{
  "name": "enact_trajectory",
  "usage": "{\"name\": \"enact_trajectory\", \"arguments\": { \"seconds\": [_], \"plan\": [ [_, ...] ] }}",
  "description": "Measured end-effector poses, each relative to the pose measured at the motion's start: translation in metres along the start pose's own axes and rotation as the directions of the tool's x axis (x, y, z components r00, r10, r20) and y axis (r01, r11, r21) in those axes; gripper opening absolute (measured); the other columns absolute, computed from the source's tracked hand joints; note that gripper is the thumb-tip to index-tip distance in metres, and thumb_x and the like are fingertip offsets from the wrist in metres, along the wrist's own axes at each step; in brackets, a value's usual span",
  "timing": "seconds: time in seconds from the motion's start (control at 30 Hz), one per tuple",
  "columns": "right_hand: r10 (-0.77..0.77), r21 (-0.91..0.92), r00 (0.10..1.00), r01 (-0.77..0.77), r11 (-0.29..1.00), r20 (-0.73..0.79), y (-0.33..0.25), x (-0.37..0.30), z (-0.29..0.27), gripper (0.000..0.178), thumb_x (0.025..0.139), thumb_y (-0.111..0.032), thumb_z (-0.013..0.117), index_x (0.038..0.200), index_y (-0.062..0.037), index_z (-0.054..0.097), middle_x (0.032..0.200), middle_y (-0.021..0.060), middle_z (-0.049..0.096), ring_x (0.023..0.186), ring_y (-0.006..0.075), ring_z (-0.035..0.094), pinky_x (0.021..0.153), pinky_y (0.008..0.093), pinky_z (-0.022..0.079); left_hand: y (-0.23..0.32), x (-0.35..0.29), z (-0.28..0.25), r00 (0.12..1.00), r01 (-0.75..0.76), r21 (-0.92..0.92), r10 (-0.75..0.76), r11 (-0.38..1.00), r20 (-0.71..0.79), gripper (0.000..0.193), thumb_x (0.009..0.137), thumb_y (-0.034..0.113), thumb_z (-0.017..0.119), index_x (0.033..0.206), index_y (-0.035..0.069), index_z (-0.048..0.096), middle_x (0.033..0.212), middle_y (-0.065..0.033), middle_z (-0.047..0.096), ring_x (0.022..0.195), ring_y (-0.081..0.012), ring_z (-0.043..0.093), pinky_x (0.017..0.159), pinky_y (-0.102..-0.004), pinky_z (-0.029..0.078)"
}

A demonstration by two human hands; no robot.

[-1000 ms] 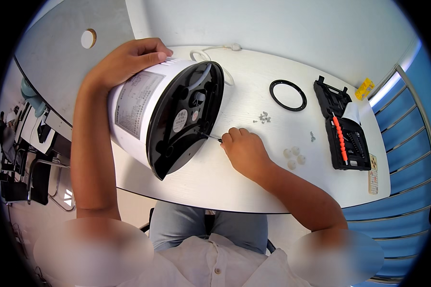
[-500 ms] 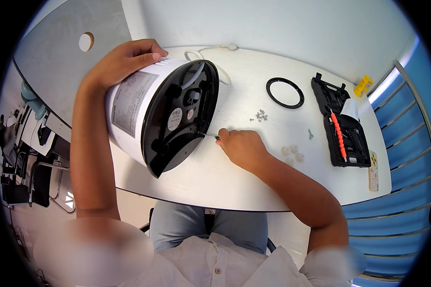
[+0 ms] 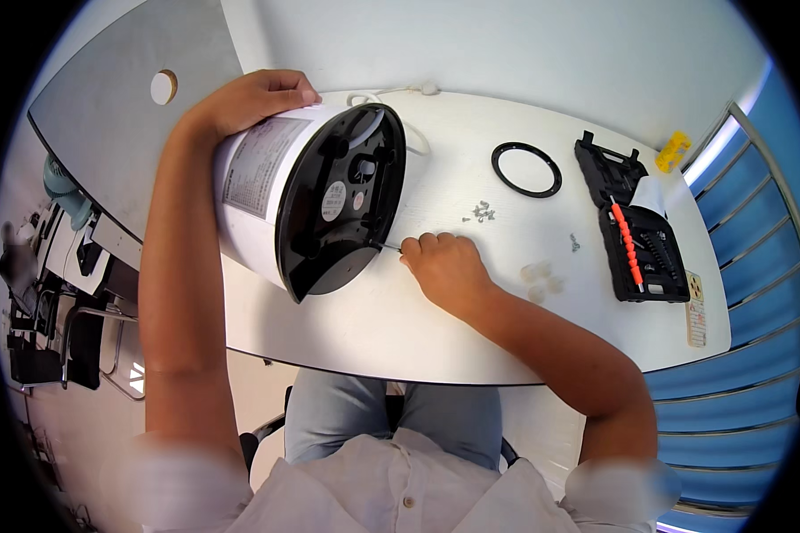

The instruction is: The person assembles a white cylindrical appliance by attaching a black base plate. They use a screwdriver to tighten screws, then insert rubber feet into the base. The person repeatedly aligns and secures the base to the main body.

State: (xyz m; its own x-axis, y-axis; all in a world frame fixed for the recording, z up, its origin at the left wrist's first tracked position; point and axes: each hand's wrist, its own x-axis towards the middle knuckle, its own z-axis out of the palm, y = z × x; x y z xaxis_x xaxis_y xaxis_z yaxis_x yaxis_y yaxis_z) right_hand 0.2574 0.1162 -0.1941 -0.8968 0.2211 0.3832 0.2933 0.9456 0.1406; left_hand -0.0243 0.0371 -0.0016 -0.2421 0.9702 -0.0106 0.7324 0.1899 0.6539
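A white, rounded electrical appliance [image 3: 240, 231] lies on its side, its black underside [image 3: 351, 191] facing right. Labels and a recess show in that underside. My left hand [image 3: 253, 102] reaches over the appliance's upper side and holds it there with curled fingers. Close to the lower right of the base, my right hand [image 3: 449, 271] is closed round a screwdriver [image 3: 389, 247]. Its thin metal shaft points into the black underside; the handle is hidden in my fist and the tip cannot be made out.
Loose screws [image 3: 482, 212] lie beyond my right hand, near a black ring [image 3: 526, 170]. Pale round pieces [image 3: 542, 281] sit by my right forearm. An open black tool case [image 3: 649, 258], a remote control [image 3: 697, 311] and a yellow item [image 3: 674, 152] stand at the right.
The appliance has turned slightly, and its black base sits a little higher in view. My left fingers are more curled. My right hand stays at the base with the screwdriver.
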Motion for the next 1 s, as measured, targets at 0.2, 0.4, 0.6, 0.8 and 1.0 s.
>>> {"name": "enact_trajectory", "arguments": {
  "seconds": [0.2, 0.4, 0.6, 0.8, 1.0],
  "plan": [
    [0.112, 0.371, 0.86, -0.328, 0.869, 0.498, 0.014, 0.025, -0.026, 0.037, 0.093, -0.036, 0.051, 0.085, -0.0015, 0.062, 0.081, 0.0149, 0.065, 0.075, 0.0308, 0.063, 0.063, 0.0403, 0.05, 0.002, -0.008, 0.002, 1.0, -0.016, -0.025, 0.016, 1.0, -0.025, 0.036, 0.087, 0.037, 0.064, 0.099, 0.003, 0.065, 0.109, -0.0083, 0.065, 0.099, -0.0161, 0.058, 0.089, -0.0267, 0.044],
    [0.042, 0.474, 0.677, -0.557, 0.682, 0.735, 0.027, 0.039, -0.04, 0.038, 0.093, -0.036, 0.049, 0.085, -0.001, 0.062, 0.077, 0.0158, 0.065, 0.072, 0.0322, 0.065, 0.064, 0.0419, 0.051, 0.002, -0.018, 0.006, 0.997, -0.064, -0.074, 0.061, 0.995, -0.044, 0.037, 0.087, 0.039, 0.064, 0.102, 0.005, 0.065, 0.106, -0.0075, 0.065, 0.096, -0.0142, 0.058, 0.086, -0.0254, 0.044],
    [-0.001, 0.149, 0.966, -0.039, 0.988, 0.26, 0.011, 0.009, -0.013, 0.03, 0.092, -0.031, 0.053, 0.081, -0.0031, 0.059, 0.071, 0.0129, 0.063, 0.061, 0.0264, 0.063, 0.052, 0.0382, 0.048, 0.0, -0.012, 0.005, 0.999, -0.027, -0.033, 0.026, 0.999, -0.037, 0.035, 0.088, 0.035, 0.064, 0.101, 0.002, 0.064, 0.112, -0.0096, 0.065, 0.102, -0.0162, 0.058, 0.09, -0.0264, 0.043],
    [0.101, 0.048, 0.989, -0.107, 0.993, 0.111, -0.003, 0.004, -0.015, 0.032, 0.091, -0.033, 0.055, 0.08, -0.0028, 0.058, 0.071, 0.0117, 0.061, 0.068, 0.0314, 0.061, 0.059, 0.0408, 0.049, 0.001, -0.015, 0.004, 0.999, -0.022, -0.057, 0.02, 0.998, -0.027, 0.033, 0.088, 0.033, 0.064, 0.099, 0.002, 0.064, 0.113, -0.0101, 0.064, 0.103, -0.0163, 0.057, 0.09, -0.0264, 0.043],
    [0.14, 0.44, 0.877, -0.362, 0.821, 0.46, 0.018, 0.024, -0.031, 0.034, 0.091, -0.034, 0.054, 0.079, -0.0026, 0.061, 0.075, 0.0151, 0.063, 0.074, 0.0347, 0.062, 0.067, 0.0432, 0.049, 0.0, -0.021, 0.004, 0.999, -0.039, -0.11, 0.036, 0.993, -0.032, 0.033, 0.088, 0.032, 0.064, 0.1, 0.002, 0.064, 0.114, -0.009, 0.064, 0.102, -0.0153, 0.058, 0.09, -0.0262, 0.044]
  ]
}}
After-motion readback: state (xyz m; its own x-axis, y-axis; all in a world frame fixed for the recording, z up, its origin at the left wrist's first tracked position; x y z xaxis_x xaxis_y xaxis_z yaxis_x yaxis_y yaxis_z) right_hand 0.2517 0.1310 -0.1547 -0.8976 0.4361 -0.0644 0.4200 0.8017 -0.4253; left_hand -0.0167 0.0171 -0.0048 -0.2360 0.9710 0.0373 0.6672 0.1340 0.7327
